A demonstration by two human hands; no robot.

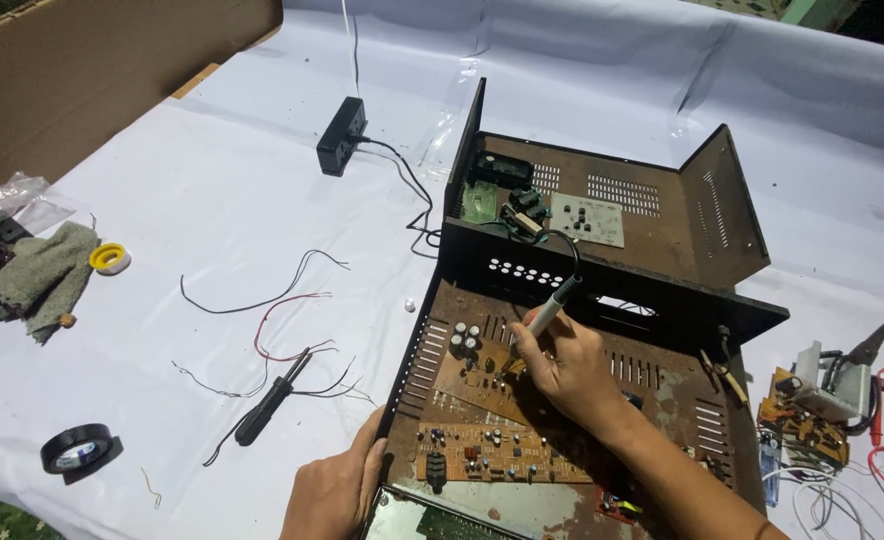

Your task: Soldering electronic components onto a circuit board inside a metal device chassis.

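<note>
Holding a soldering iron (554,303) like a pen, the right hand (562,365) has its grip closed round the grey handle, the tip down on the upper circuit board (477,362) inside the rusty open chassis (662,385); the left hand (334,490) clasps the near left corner of that chassis, fingers curled over the edge, steadying it on the white-covered bench (212,200); the case is already opened, its black cover (622,210) lying upturned just behind, with small boards inside it; a second brown circuit board (502,455) sits nearer the person, parts still mounted; judging by this, the work stands in the middle: housing apart, soldering on the upper board under way, nothing reassembled; loose wires (282,330) and a black screwdriver (267,405) lie left of the chassis, a roll of black tape (79,447) beyond them; a black power strip (342,135) rests farther back; another small board with cables (807,420) lies at the right edge; whether a joint is finished cannot be told.
</note>
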